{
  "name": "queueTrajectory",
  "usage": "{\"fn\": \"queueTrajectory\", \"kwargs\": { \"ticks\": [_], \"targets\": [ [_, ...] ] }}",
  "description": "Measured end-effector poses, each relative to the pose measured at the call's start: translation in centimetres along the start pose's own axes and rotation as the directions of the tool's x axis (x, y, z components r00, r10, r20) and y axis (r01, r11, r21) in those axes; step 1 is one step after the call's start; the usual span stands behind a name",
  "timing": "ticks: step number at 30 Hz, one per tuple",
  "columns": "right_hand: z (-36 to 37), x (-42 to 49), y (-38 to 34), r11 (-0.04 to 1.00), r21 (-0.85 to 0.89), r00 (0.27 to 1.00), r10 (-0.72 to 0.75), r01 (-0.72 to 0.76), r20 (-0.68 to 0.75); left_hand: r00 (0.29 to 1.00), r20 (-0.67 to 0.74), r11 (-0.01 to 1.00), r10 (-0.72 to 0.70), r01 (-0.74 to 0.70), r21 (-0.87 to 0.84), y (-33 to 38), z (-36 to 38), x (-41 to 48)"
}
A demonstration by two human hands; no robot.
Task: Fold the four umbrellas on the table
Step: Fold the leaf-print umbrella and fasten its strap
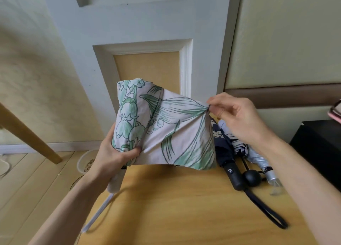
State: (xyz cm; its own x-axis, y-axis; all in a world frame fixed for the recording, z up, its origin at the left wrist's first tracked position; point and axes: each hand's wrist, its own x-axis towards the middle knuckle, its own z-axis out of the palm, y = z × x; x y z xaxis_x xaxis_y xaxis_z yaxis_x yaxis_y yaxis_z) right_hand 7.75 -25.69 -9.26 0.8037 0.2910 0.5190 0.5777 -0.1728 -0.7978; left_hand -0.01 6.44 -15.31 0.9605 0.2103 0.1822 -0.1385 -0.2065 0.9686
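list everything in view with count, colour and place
floral umbrella: 1, white and green, held above the table
black umbrella: 1, black, on table at right, strap trailing nearer
ball-handled umbrella: 1, dark, beside the black one
silver umbrella: 1, silver, rightmost on table
table: 1, light wood, below
box: 1, black, right edge
bowl: 1, pale, floor at left
left hand: 1, grips the floral umbrella's gathered cloth
right hand: 1, fingers pinch a canopy corner

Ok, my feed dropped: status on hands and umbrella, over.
Left hand grips floral umbrella at bunched canopy. Right hand pinches a fabric corner, panel stretched. Other umbrellas lie on table, to the right.
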Motion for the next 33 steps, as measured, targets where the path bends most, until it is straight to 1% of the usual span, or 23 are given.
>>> {"fn": "queueTrajectory", "kwargs": {
  "ticks": [2,3,4,5,7,8,9,11,13,15,16,18,19,20,21,23,25,27,28,30,31,32,33],
  "targets": [
    [0.5,-0.3,-0.6,0.976,0.196,0.995,0.099,-0.100,0.013,1.000,-0.007,1.000,0.005,-0.005,-0.018,-0.1,0.0,0.0],
    [0.6,-0.5,-0.8,0.959,0.225,0.985,0.161,-0.171,0.061,1.000,-0.011,1.000,0.007,-0.007,-0.022,-0.1,-0.1,0.0],
    [0.6,-0.7,-0.8,0.956,0.181,0.971,0.213,-0.230,0.107,1.000,-0.018,1.000,0.010,-0.010,-0.021,0.0,-0.3,0.0],
    [0.5,-0.8,-0.8,0.963,0.081,0.959,0.244,-0.257,0.143,1.000,-0.021,1.000,0.013,-0.014,-0.018,0.1,-0.5,0.0],
    [0.4,-0.8,-1.1,0.966,-0.138,0.957,0.238,-0.216,0.168,1.000,-0.011,1.000,0.029,-0.029,-0.003,0.3,-0.7,-0.1],
    [0.2,-0.8,-1.1,0.965,-0.181,0.962,0.221,-0.191,0.162,0.999,0.000,0.999,0.042,-0.042,0.008,0.4,-0.8,-0.1],
    [0.1,-0.7,-1.2,0.967,-0.171,0.965,0.214,-0.188,0.154,0.999,0.007,0.998,0.053,-0.053,0.012,0.4,-0.7,-0.2],
    [-0.2,-0.5,-0.8,0.974,-0.098,0.972,0.213,-0.203,0.100,0.997,-0.002,0.997,0.079,-0.079,0.017,0.5,-0.5,-0.2],
    [0.0,-0.3,-0.7,0.979,0.021,0.979,0.203,-0.203,-0.011,0.993,-0.026,0.993,0.118,-0.117,0.035,0.3,0.1,-0.3],
    [0.6,-0.4,-0.8,0.968,0.146,0.971,0.217,-0.202,-0.097,0.990,-0.055,0.991,0.130,-0.128,0.038,0.2,0.6,-0.3],
    [0.9,-0.5,-0.7,0.942,0.255,0.962,0.252,-0.218,-0.105,0.989,-0.065,0.991,0.132,-0.130,0.030,0.1,0.8,-0.3],
    [1.6,-0.9,-0.3,0.838,0.463,0.934,0.352,-0.289,-0.054,0.987,-0.077,0.990,0.140,-0.140,0.006,0.1,1.0,-0.5],
    [1.9,-1.1,-0.1,0.803,0.493,0.918,0.396,-0.334,-0.022,0.985,-0.084,0.989,0.149,-0.150,0.001,0.2,0.9,-0.5],
    [2.3,-1.2,0.0,0.804,0.465,0.905,0.425,-0.370,-0.016,0.983,-0.090,0.987,0.160,-0.160,0.001,0.4,0.8,-0.6],
    [2.6,-1.3,0.1,0.835,0.398,0.900,0.433,-0.379,-0.049,0.982,-0.093,0.986,0.167,-0.168,0.001,0.5,0.7,-0.7],
    [3.2,-1.4,0.1,0.889,0.286,0.895,0.413,-0.358,-0.166,0.980,-0.093,0.984,0.178,-0.178,0.006,0.6,0.4,-0.8],
    [3.4,-1.4,0.2,0.923,0.234,0.902,0.360,-0.306,-0.239,0.979,-0.098,0.983,0.181,-0.181,0.008,0.7,0.4,-0.9],
    [3.6,-1.3,0.0,0.944,0.200,0.914,0.311,-0.264,-0.259,0.979,-0.109,0.985,0.172,-0.174,-0.013,0.8,0.6,-1.0],
    [3.8,-1.3,-0.2,0.945,0.217,0.916,0.297,-0.243,-0.269,0.979,-0.114,0.985,0.168,-0.171,-0.017,0.7,0.7,-1.0],
    [3.9,-1.2,-0.4,0.922,0.308,0.918,0.313,-0.233,-0.244,0.978,-0.130,0.986,0.163,-0.165,-0.011,0.6,0.9,-1.1],
    [3.8,-1.2,-0.4,0.893,0.364,0.919,0.347,-0.263,-0.186,0.977,-0.144,0.987,0.159,-0.162,-0.011,0.5,1.0,-1.1],
    [3.5,-1.3,-0.2,0.860,0.390,0.911,0.399,-0.330,-0.109,0.974,-0.160,0.987,0.158,-0.162,-0.011,0.4,1.1,-1.1],
    [3.4,-1.4,0.0,0.836,0.366,0.890,0.454,-0.409,-0.040,0.972,-0.175,0.987,0.157,-0.161,-0.011,0.4,1.1,-1.1]
  ]
}}
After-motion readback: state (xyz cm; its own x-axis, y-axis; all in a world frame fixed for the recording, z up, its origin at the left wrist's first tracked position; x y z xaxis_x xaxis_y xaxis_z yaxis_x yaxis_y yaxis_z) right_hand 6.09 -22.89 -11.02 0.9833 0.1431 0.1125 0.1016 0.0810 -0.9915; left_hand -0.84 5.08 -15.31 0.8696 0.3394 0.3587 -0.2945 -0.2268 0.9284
